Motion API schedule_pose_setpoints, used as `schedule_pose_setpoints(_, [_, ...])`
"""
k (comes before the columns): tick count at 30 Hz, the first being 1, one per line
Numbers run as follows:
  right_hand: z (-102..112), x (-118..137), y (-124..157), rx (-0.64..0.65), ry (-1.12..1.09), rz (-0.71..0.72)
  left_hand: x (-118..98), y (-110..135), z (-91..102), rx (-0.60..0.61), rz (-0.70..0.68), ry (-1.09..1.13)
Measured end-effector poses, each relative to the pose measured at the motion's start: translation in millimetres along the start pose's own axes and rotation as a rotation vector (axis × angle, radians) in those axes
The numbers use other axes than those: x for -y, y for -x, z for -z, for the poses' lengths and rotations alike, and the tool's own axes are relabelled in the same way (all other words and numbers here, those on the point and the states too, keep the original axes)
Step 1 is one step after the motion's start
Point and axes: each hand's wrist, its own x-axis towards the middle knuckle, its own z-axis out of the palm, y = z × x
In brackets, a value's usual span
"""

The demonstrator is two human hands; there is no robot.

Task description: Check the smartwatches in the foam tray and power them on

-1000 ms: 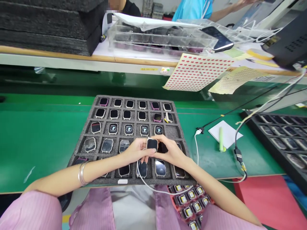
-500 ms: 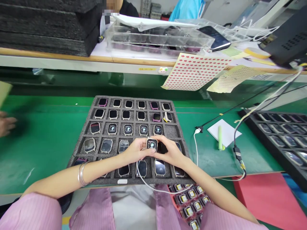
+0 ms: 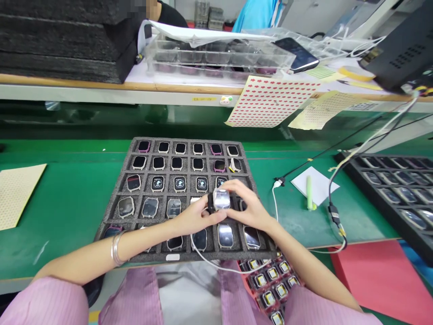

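One green desk (image 3: 67, 189) carries a grey foam tray (image 3: 152, 256), its pockets nearly all filled with other watches (image 3: 157, 183); some faces are dark, some lit, the nearest ones shiny; over the tray's right half the left hand (image 3: 192, 215) and the right hand (image 3: 246, 205) meet, fingers curled in, each pinching one side of a single watch (image 3: 221, 199); neither hand is spread, and neither has hold of anything else; the watch sits lifted just above the fourth row, shiny side up, clear of any pocket; a white cable (image 3: 216, 269) loops from under the hands across the tray's near rim; whether it is plugged into the watch I cannot tell. As I judge it, the step in hand is close handling of this one watch between both hands; any move from here calls for a steady two-sided pinch and some slack in the cable, so that nothing in the neighbouring pockets gets dragged.
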Motion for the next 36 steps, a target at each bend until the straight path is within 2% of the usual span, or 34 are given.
schedule_pose_setpoints(3, [20, -22, 2, -0.092, 0.109, -0.105, -3, 3, 0.2, 0.038, 0.082, -0.091])
schedule_pose_setpoints(7, [35, -47, 11, -0.044, 0.341, -0.158, -9, 10, -4.4, 0.072, -0.037, -0.394])
schedule_pose_setpoints(9, [40, -45, 17, -0.032, 0.436, -0.158, -12, 18, -10.2, 0.110, -0.108, -0.568])
schedule_pose_setpoints(11, [47, -35, 24, -0.013, 0.472, -0.148, -14, 31, -17.4, 0.187, -0.121, -0.731])
schedule_pose_setpoints(14, [58, -14, 36, 0.180, 0.451, -0.162, -12, 54, -26.2, 0.284, -0.042, -0.993])
schedule_pose_setpoints(16, [62, -5, 45, 0.327, 0.445, -0.199, -8, 68, -28.7, 0.264, 0.010, -1.113])
schedule_pose_setpoints(18, [61, -2, 50, 0.382, 0.448, -0.229, -3, 77, -28.7, 0.192, 0.014, -1.130])
schedule_pose_setpoints(21, [58, -12, 53, 0.368, 0.441, -0.238, 0, 79, -27.3, 0.102, -0.022, -1.022])
schedule_pose_setpoints(24, [54, -33, 49, 0.342, 0.481, -0.220, 0, 70, -25.0, 0.042, -0.054, -0.917])
schedule_pose_setpoints(28, [54, -63, 39, 0.271, 0.554, -0.092, -2, 51, -16.4, -0.087, -0.076, -0.755])
schedule_pose_setpoints(32, [60, -74, 24, 0.310, 0.593, 0.041, -5, 40, 0.7, -0.234, 0.028, -0.214])
schedule_pose_setpoints(34, [63, -66, 17, 0.287, 0.625, 0.059, -6, 39, 8.4, -0.205, 0.067, 0.053])
schedule_pose_setpoints(36, [63, -50, 11, 0.191, 0.655, 0.044, -6, 40, 12.5, -0.166, 0.078, 0.212])
